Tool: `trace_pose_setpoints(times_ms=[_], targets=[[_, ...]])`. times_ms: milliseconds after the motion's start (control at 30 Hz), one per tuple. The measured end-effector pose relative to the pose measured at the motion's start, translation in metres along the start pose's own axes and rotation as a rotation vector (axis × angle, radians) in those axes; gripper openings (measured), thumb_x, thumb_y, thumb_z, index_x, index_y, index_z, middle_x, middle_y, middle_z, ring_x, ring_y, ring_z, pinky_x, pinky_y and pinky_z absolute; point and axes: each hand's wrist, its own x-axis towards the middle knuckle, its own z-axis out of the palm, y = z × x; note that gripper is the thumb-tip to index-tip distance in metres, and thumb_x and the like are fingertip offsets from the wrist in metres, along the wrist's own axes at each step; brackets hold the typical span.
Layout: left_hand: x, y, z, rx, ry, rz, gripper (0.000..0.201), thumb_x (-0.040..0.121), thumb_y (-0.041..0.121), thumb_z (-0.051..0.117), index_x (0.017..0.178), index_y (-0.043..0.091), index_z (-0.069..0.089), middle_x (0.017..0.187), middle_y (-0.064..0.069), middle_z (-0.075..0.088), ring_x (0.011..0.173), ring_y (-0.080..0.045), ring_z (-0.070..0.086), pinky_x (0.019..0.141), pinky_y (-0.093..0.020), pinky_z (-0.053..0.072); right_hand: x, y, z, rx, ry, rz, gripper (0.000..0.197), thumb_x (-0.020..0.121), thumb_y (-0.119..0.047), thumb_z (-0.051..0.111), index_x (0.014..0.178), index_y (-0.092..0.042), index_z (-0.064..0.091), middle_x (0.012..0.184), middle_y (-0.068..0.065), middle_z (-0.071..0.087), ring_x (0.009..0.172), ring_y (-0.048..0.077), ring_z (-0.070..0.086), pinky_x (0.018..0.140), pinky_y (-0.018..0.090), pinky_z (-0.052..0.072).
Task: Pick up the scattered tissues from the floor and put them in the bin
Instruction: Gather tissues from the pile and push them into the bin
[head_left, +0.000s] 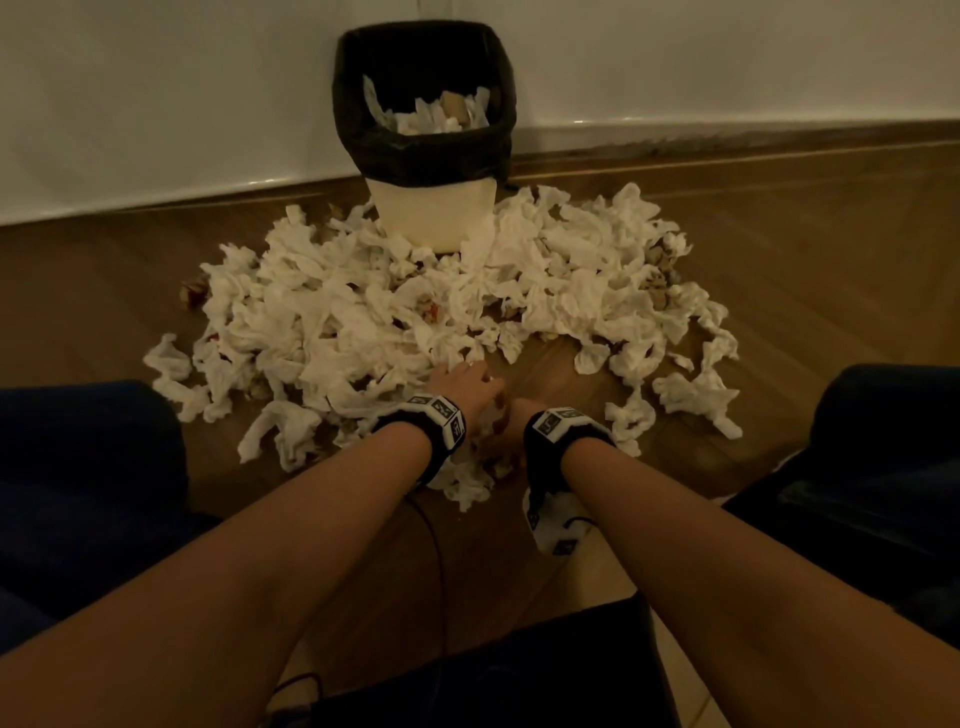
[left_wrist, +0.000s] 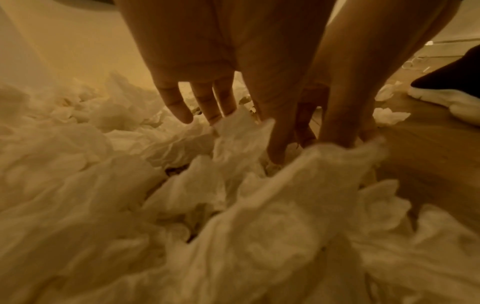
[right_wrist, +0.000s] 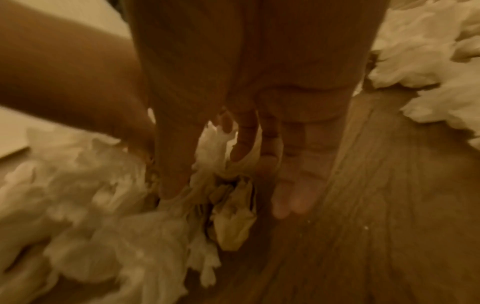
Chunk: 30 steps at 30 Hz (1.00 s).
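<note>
A wide heap of crumpled white tissues (head_left: 363, 312) covers the wooden floor around a cream bin (head_left: 434, 213) with a black liner, partly filled with tissues. At the heap's near edge my left hand (head_left: 460, 382) and right hand (head_left: 511, 418) are close together, with a clump of tissues (head_left: 488, 415) between them. In the left wrist view my left hand (left_wrist: 226, 127) has its fingers straight, reaching down into the tissues (left_wrist: 233, 185). In the right wrist view my right hand (right_wrist: 228, 197) has straight fingers and thumb either side of a tissue wad (right_wrist: 233, 216); neither curls round it.
The bin stands against a white wall with a dark skirting board (head_left: 727, 140). My knees (head_left: 88, 467) (head_left: 883, 441) flank the heap. A black shoe with a white sole (left_wrist: 451, 98) lies to the right. A thin cable (head_left: 436, 545) runs under my arms. Brown scraps sit among the tissues.
</note>
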Motion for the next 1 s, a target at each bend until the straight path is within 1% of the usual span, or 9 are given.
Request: trace_pose_setpoints(times_ms=[100,200,333,433,500,600,800,933,1000], targets=[[-0.001,0.0,0.001,0.048,-0.011,0.014,0.067,0.076,0.035,0.072,0.133,0.028,0.035,0.136,-0.006,0.033,0.125,-0.027,0.038,0.105,-0.047,0.027,0.001,-0.006,0.007,-0.044,0.052,-0.018,0.063,0.074,-0.043,0.071,0.126,-0.018,0.046,0.12,0.008,0.057,0.1,0.029,0.06,0.08,0.036,0.051],[-0.001,0.0,0.004,0.074,-0.002,0.03,0.066,0.081,0.034,0.066,0.137,0.024,0.032,0.139,-0.005,0.035,0.125,-0.027,0.04,0.106,-0.049,0.025,0.006,-0.004,0.011,-0.077,0.104,-0.03,0.048,0.084,-0.031,0.063,0.125,-0.014,0.046,0.123,0.011,0.055,0.103,0.031,0.059,0.078,0.037,0.05],[0.001,0.005,0.004,0.079,-0.013,0.013,0.05,0.09,0.04,0.052,0.135,0.023,0.036,0.134,-0.001,0.047,0.124,-0.024,0.045,0.107,-0.049,0.022,0.005,0.002,0.006,-0.133,0.075,-0.031,0.032,0.086,-0.026,0.06,0.115,-0.013,0.056,0.118,0.009,0.059,0.103,0.029,0.06,0.077,0.033,0.049],[0.0,0.007,0.004,0.018,-0.037,0.028,0.025,0.093,0.028,0.047,0.116,0.02,0.045,0.12,-0.006,0.055,0.11,-0.027,0.053,0.091,-0.04,0.034,0.004,0.006,-0.002,-0.109,0.037,0.003,0.026,0.087,-0.03,0.061,0.106,-0.013,0.062,0.108,0.007,0.062,0.099,0.026,0.061,0.076,0.03,0.047],[-0.003,0.005,0.002,-0.047,-0.037,0.029,0.017,0.091,0.02,0.049,0.105,0.015,0.041,0.116,-0.012,0.054,0.104,-0.033,0.052,0.079,-0.039,0.037,0.004,0.011,-0.008,0.037,0.036,0.035,0.017,0.086,-0.033,0.059,0.09,-0.017,0.061,0.099,0.005,0.062,0.094,0.026,0.062,0.083,0.034,0.051],[-0.003,0.004,-0.003,-0.199,-0.045,0.004,0.037,0.086,0.014,0.056,0.119,0.016,0.039,0.122,-0.016,0.045,0.106,-0.038,0.049,0.085,-0.044,0.045,0.002,0.024,-0.014,0.316,0.036,0.077,0.023,0.087,-0.032,0.057,0.097,-0.012,0.065,0.097,0.009,0.068,0.088,0.025,0.064,0.086,0.038,0.051],[0.0,-0.001,-0.014,-0.439,0.061,-0.014,0.048,0.086,-0.005,0.05,0.128,0.019,0.051,0.124,-0.015,0.056,0.108,-0.03,0.056,0.084,-0.033,0.046,-0.004,0.039,-0.017,0.788,0.105,0.18,0.025,0.095,-0.025,0.052,0.076,-0.01,0.058,0.063,0.004,0.061,0.048,0.014,0.055,0.043,0.021,0.048],[0.0,-0.008,-0.02,-0.596,0.207,-0.049,0.051,0.083,-0.016,0.041,0.114,0.018,0.061,0.131,-0.01,0.053,0.115,-0.028,0.052,0.086,-0.033,0.044,-0.008,0.04,-0.022,1.264,0.08,0.207,0.018,0.094,-0.019,0.056,0.086,-0.003,0.056,0.072,0.011,0.053,0.054,0.022,0.056,0.064,0.04,0.057],[-0.001,-0.009,-0.025,-0.706,0.292,-0.102,0.052,0.083,-0.018,0.034,0.11,0.017,0.063,0.134,-0.009,0.051,0.117,-0.028,0.051,0.081,-0.032,0.042,-0.009,0.038,-0.028,1.387,0.1,0.151,0.014,0.094,-0.015,0.055,0.094,-0.001,0.056,0.076,0.011,0.048,0.059,0.022,0.055,0.072,0.037,0.056]])
